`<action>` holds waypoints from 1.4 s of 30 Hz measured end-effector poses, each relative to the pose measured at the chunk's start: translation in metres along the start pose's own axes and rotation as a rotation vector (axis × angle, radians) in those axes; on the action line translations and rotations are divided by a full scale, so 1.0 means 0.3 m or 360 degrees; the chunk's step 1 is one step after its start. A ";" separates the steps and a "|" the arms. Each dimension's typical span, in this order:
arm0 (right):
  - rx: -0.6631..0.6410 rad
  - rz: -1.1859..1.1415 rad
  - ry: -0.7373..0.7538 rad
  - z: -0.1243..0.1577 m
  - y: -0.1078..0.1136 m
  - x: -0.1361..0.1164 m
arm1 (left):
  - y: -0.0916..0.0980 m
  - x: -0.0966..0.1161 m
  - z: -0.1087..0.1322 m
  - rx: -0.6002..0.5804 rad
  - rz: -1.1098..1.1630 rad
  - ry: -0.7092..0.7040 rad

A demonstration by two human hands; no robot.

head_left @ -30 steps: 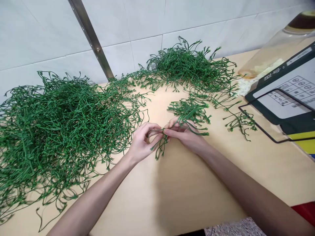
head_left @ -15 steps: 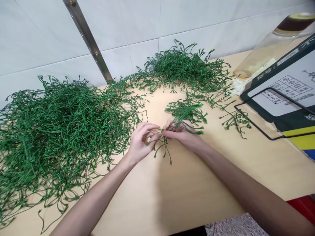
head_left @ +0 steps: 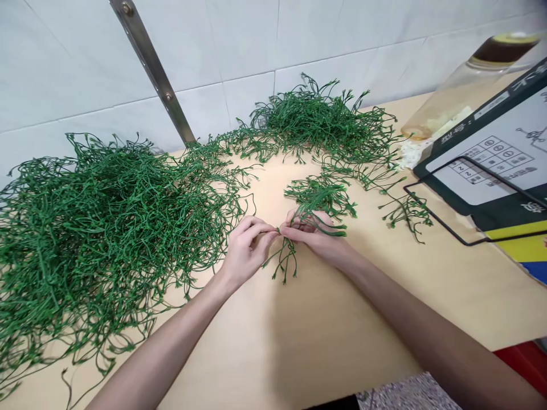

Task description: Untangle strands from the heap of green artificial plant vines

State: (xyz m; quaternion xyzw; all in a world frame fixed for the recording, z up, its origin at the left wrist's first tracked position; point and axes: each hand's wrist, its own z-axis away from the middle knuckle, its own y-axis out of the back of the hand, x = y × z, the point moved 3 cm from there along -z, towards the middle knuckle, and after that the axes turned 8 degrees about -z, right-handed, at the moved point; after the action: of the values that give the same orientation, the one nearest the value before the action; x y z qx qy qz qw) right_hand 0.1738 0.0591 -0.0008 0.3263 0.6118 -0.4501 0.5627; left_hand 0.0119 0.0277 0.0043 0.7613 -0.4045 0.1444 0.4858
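Green plastic branched sprig (head_left: 285, 259) is pinched at its stem where both hands meet and hangs just below the fingertips over the pale wooden table (head_left: 307, 336). Left hand (head_left: 244, 250): thumb and forefinger pressed together on the stem. Right hand (head_left: 319, 238): same pinch; small bunch of green sprigs (head_left: 321, 196) fans out just beyond it. Large tangled green heap (head_left: 102, 228) lies left of the left hand.

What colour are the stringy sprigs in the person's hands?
Dark green; the sprigs match the big pile. The head view shows them best.
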 end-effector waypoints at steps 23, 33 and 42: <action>0.0312 0.0069 0.0116 0.004 0.013 0.027 | -0.014 -0.003 -0.009 -0.0335 0.0027 0.0083; 0.0352 0.0221 0.0418 0.014 -0.025 0.024 | -0.003 -0.027 -0.019 -0.0536 0.0432 0.0395; 0.0250 -0.0075 0.0091 -0.007 0.014 0.025 | 0.016 0.001 -0.019 -0.0328 0.0458 0.0087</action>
State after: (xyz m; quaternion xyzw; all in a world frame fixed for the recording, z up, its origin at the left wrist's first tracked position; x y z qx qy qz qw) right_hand 0.1758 0.0618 -0.0090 0.3679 0.5979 -0.5003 0.5069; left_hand 0.0094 0.0315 0.0103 0.6374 -0.5086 0.1909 0.5464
